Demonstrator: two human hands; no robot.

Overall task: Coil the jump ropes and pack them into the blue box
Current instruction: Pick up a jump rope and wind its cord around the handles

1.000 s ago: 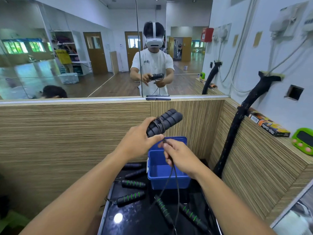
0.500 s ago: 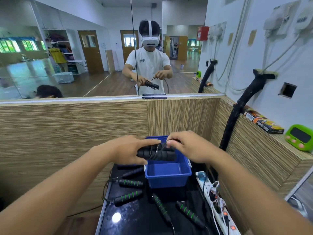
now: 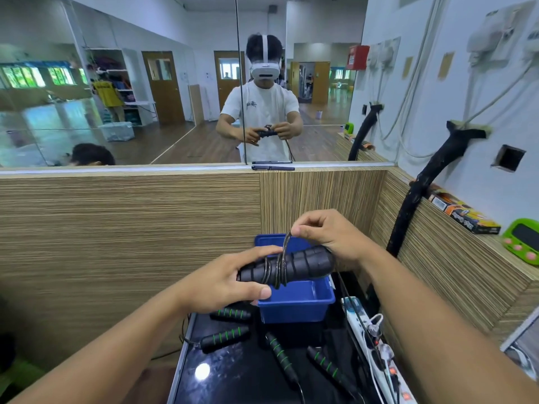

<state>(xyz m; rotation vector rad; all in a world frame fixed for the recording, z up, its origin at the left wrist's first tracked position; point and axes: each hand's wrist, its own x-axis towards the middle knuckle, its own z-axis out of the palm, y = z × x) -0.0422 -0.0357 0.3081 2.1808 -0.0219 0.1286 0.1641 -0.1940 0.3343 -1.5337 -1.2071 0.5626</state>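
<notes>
Left hand (image 3: 224, 282), centre of the frame: gripping the left end of a pair of black foam handles (image 3: 294, 265), thumb below and fingers wrapping over the top, clamped tight.

Black foam handles: lying side by side, roughly level, tilting slightly up to the right, held in the air just above the blue box (image 3: 297, 301). Several turns of thin black cord (image 3: 277, 271) are circling the middle of them.

Right hand (image 3: 329, 237), just right of centre and slightly higher: fingertips pinching a strand of the cord above the handles, the heel of the hand lying against their right end. The strand is rising from the wraps to the pinch.

Blue box: sitting at lower centre on the black glossy surface (image 3: 242, 374), open top, interior partly hidden by the handles; contents cannot be told.

Loose handles, black with green bands, lying on the black surface: two to the left of the box (image 3: 226, 338) (image 3: 230, 313), two in front of it angling toward the lower right (image 3: 281, 357) (image 3: 328, 367), cords trailing off the bottom edge.

White power strip (image 3: 376, 354): running along the right side of the black surface, plugs seated in it.

Striped wood partition (image 3: 131, 228): filling the middle band of the frame behind the box. Mirror (image 3: 116, 83) above it, upper half, reflecting the person holding the handles with both hands.

Green timer (image 3: 522, 243) and a printed carton (image 3: 463, 217): resting on the ledge at right.
</notes>
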